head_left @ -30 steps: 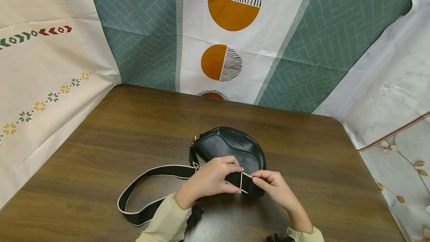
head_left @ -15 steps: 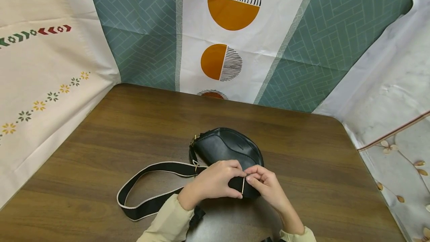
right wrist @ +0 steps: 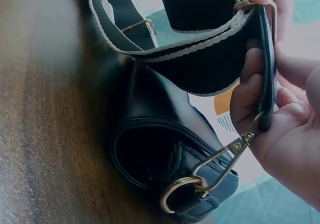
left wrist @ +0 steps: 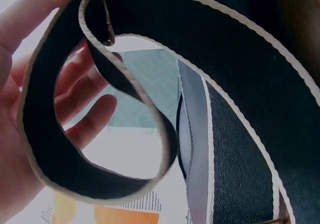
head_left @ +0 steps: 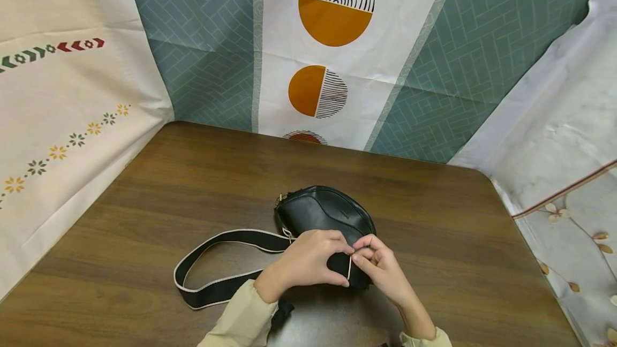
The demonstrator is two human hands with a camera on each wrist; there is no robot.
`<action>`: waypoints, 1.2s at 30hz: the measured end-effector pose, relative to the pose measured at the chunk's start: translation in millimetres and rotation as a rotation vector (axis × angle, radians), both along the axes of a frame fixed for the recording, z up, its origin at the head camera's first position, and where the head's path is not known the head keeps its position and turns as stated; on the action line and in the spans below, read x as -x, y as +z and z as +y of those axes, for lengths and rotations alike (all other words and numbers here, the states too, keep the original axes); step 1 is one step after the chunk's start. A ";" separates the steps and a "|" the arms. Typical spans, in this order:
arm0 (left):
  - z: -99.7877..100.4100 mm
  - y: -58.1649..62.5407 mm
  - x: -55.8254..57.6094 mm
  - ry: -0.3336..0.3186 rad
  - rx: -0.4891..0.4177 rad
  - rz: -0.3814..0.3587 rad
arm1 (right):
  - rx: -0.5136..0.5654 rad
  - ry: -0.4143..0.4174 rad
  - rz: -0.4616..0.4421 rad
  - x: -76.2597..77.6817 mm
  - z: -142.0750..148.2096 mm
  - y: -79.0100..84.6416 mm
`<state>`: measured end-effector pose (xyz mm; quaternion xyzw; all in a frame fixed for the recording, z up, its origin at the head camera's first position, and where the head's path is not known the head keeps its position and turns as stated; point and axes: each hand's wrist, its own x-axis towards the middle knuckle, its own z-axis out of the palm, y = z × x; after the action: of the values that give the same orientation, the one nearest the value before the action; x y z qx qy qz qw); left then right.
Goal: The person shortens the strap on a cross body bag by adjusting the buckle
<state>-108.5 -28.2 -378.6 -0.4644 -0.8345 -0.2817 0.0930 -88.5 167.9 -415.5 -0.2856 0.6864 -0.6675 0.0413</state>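
Note:
A black half-moon shoulder bag (head_left: pixel 325 209) lies on the table with its wide black strap (head_left: pixel 207 298), edged in cream, looped out to the left. My left hand (head_left: pixel 310 258) grips the strap near a gold slide buckle (head_left: pixel 350 266), thumb and fingers at the buckle's two ends. At the buckle's upper end, my right hand (head_left: pixel 381 266) pinches with thumb and forefinger. In the right wrist view a black leather tab (right wrist: pixel 267 63) runs through the right fingers. From it a gold snap hook (right wrist: pixel 225 154) is clipped to a gold ring (right wrist: pixel 170 196) on the bag.
The brown wooden table (head_left: pixel 144 218) spreads around the bag. A patterned teal and white cloth (head_left: pixel 207 68) hangs behind it, with pale cloths at the left (head_left: pixel 72 122) and right (head_left: pixel 564 133).
My right hand has moved left along the strap to the buckle, beside my left hand. The bag and strap loop have shifted slightly.

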 end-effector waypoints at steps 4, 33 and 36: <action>-1.6 -2.9 2.0 0.011 -0.058 0.025 | -0.011 -0.004 0.031 -0.8 1.6 0.5; -22.0 -2.1 9.5 0.091 -0.086 -0.072 | -0.194 -0.103 0.133 -4.3 4.3 3.8; -23.9 -3.5 9.8 0.111 -0.077 -0.092 | -0.199 -0.115 0.142 -4.1 5.8 4.5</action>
<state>-118.3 -52.1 -382.1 -0.4003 -0.8508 -0.3290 0.0876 -84.3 173.6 -411.0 -0.2868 0.7656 -0.5756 -0.0176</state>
